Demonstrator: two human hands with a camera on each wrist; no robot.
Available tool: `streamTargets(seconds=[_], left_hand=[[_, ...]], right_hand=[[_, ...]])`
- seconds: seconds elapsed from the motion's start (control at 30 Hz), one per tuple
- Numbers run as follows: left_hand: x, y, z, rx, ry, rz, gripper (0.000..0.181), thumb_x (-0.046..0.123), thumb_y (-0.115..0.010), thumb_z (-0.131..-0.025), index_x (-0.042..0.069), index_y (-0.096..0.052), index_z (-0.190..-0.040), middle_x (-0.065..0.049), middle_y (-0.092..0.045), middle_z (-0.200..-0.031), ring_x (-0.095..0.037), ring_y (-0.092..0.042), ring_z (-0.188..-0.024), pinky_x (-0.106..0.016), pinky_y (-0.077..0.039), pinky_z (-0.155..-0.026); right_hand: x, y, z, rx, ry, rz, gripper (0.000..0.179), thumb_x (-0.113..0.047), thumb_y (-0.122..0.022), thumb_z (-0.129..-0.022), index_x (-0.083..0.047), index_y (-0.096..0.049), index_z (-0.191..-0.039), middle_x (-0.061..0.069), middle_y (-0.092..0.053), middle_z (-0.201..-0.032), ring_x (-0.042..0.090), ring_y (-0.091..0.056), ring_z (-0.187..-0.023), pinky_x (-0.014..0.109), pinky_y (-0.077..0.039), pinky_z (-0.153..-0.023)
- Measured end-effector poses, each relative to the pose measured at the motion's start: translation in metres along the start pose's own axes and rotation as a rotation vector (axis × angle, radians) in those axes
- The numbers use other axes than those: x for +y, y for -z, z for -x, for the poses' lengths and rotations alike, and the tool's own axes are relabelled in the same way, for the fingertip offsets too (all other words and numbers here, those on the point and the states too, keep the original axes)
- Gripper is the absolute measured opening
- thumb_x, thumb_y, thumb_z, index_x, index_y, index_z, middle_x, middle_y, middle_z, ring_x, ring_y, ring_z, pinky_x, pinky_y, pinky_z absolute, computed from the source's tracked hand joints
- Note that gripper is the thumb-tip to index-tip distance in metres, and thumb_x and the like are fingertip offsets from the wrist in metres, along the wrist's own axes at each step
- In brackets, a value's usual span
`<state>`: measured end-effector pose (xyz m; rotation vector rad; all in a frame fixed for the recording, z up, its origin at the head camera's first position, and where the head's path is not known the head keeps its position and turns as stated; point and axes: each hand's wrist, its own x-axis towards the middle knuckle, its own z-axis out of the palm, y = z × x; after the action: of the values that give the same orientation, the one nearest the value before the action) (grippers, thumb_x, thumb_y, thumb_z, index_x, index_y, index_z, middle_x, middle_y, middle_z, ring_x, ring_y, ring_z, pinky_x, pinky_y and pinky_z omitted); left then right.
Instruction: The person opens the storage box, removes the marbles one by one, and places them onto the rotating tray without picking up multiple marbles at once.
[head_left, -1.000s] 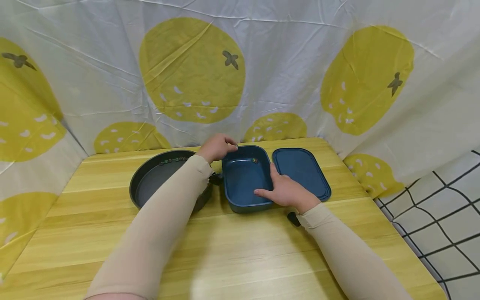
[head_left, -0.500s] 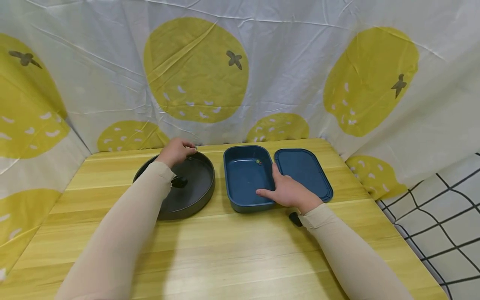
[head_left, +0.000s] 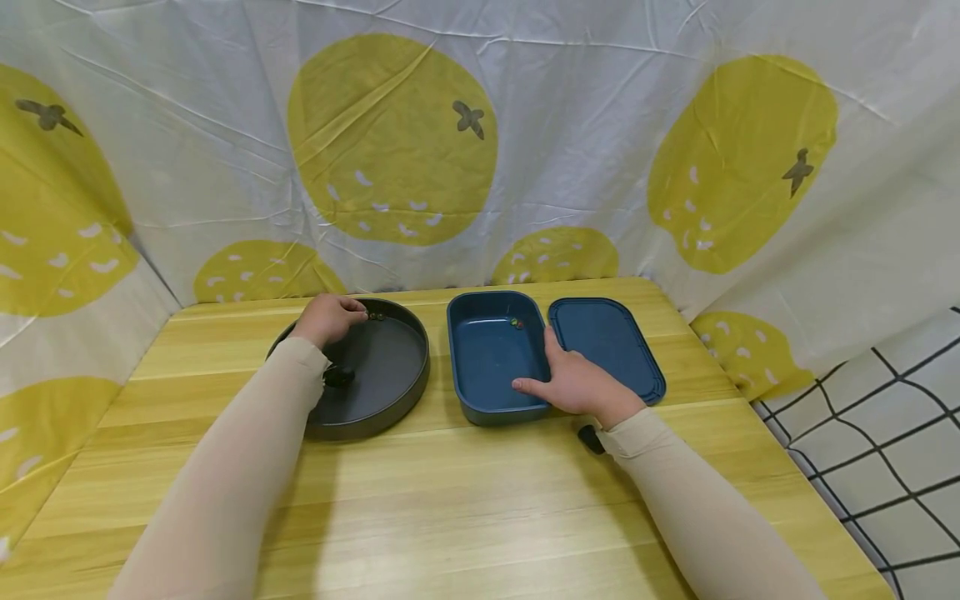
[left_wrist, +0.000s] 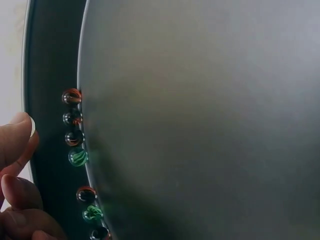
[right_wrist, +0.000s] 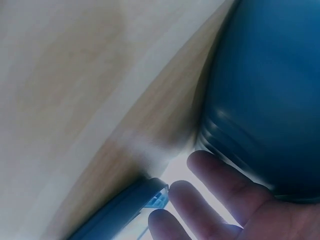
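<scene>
My left hand (head_left: 327, 320) reaches over the far left rim of a round dark baking pan (head_left: 382, 375), fingers loosely bent. In the left wrist view the thumb and fingers (left_wrist: 15, 135) are beside the pan's wall, with no marble visible between them. Several glass marbles (left_wrist: 78, 156), some orange-streaked and some green-swirled, lie in a curved row along the pan's inner edge. My right hand (head_left: 573, 382) rests at the right rim of a blue rectangular box (head_left: 491, 375), thumb over its inside, straight fingers along the outer wall. A few small marbles (head_left: 517, 323) sit inside the box's far right corner.
A flat blue lid (head_left: 611, 346) lies on the wooden table (head_left: 450, 517), just right of the box. Behind the table hangs a white curtain (head_left: 555, 133) with yellow fruit prints. A black wire grid (head_left: 877, 450) stands along the right side.
My left hand has moved left from the box's far left corner to the pan, then on toward the pan's left side and lower. The right hand stays at the box.
</scene>
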<state>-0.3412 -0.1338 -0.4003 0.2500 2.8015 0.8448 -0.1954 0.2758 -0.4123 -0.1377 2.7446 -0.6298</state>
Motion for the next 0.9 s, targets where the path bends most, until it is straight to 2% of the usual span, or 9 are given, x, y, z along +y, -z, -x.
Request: streamTargets(seconds=[0.27,0.37,0.43,0.63,0.8,0.9], left_hand=[[-0.002,-0.001,0.0,-0.024,0.041,0.036,0.041,0.03,-0.06,-0.109,0.008,-0.066,-0.143,-0.021,-0.06,-0.15,-0.044,-0.055,-0.137,-0.056,-0.046,-0.114],[0.003,0.0,0.0,-0.023,0.034,0.058,0.044,0.031,-0.059,-0.109,0.009,-0.063,-0.147,-0.02,-0.057,-0.153,-0.044,-0.052,-0.14,-0.057,-0.046,-0.114],[0.01,0.0,0.0,-0.014,0.01,0.069,0.044,0.031,-0.059,-0.109,0.009,-0.063,-0.147,-0.02,-0.057,-0.153,-0.044,-0.053,-0.139,-0.057,-0.047,-0.113],[0.055,-0.006,-0.004,0.003,-0.097,0.088,0.044,0.035,-0.06,-0.108,0.012,-0.064,-0.146,-0.019,-0.062,-0.148,-0.039,-0.064,-0.126,-0.054,-0.052,-0.104],[0.1,-0.022,-0.008,-0.018,-0.167,0.112,0.042,0.035,-0.063,-0.107,0.014,-0.067,-0.144,-0.016,-0.065,-0.145,-0.036,-0.066,-0.125,-0.051,-0.055,-0.101],[0.125,-0.033,-0.011,-0.031,-0.203,0.115,0.041,0.033,-0.064,-0.106,0.014,-0.069,-0.142,-0.015,-0.067,-0.144,-0.034,-0.065,-0.129,-0.049,-0.054,-0.105]], right_hand=[[0.001,0.0,0.0,-0.003,-0.006,-0.001,0.132,-0.086,-0.054,-0.089,-0.008,0.016,-0.167,0.035,-0.031,-0.166,0.05,-0.04,-0.151,0.061,-0.041,-0.117],[0.001,0.0,0.0,-0.002,-0.002,-0.002,0.132,-0.086,-0.054,-0.089,-0.008,0.016,-0.167,0.035,-0.031,-0.165,0.05,-0.04,-0.151,0.061,-0.041,-0.118],[0.001,-0.001,0.0,0.002,0.001,-0.003,0.132,-0.086,-0.054,-0.089,-0.007,0.016,-0.167,0.036,-0.031,-0.165,0.05,-0.04,-0.15,0.061,-0.042,-0.117],[0.001,-0.001,0.0,0.016,0.003,0.001,0.131,-0.085,-0.055,-0.089,-0.006,0.014,-0.168,0.036,-0.031,-0.165,0.05,-0.04,-0.15,0.061,-0.041,-0.118],[0.0,-0.002,0.0,0.018,0.0,0.001,0.131,-0.085,-0.055,-0.089,-0.006,0.014,-0.168,0.036,-0.033,-0.164,0.049,-0.043,-0.149,0.061,-0.043,-0.117],[-0.001,-0.002,0.0,0.017,-0.002,-0.003,0.131,-0.085,-0.056,-0.089,-0.006,0.014,-0.168,0.036,-0.033,-0.164,0.05,-0.043,-0.149,0.061,-0.043,-0.116]])
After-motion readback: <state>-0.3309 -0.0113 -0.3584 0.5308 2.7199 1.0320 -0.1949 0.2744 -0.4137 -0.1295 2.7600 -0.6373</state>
